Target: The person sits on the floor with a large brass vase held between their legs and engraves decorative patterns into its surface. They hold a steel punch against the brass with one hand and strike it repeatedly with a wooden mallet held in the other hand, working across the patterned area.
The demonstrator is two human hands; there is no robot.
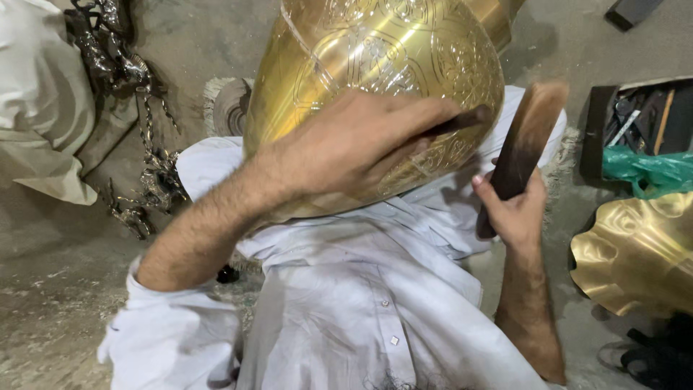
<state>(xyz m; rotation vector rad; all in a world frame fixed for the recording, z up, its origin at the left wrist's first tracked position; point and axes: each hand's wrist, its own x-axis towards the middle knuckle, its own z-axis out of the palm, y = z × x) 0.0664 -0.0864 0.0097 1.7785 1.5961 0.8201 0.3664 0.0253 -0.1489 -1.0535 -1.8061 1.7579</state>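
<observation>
A large engraved brass vessel (382, 58) rests on my lap over white cloth (361, 289). My left hand (354, 144) lies across its lower side and grips a thin dark tool (462, 120) whose tip touches the brass. My right hand (516, 209) holds a dark wooden mallet (527, 141) upright just right of the vessel, a short way from the tool's end.
A scalloped brass piece (639, 253) lies at the right. An open box of tools (635, 115) with a green bag (650, 173) sits behind it. Dark metal ornaments (137, 115) and pale cloth (36, 101) lie at the left on the dusty floor (50, 303).
</observation>
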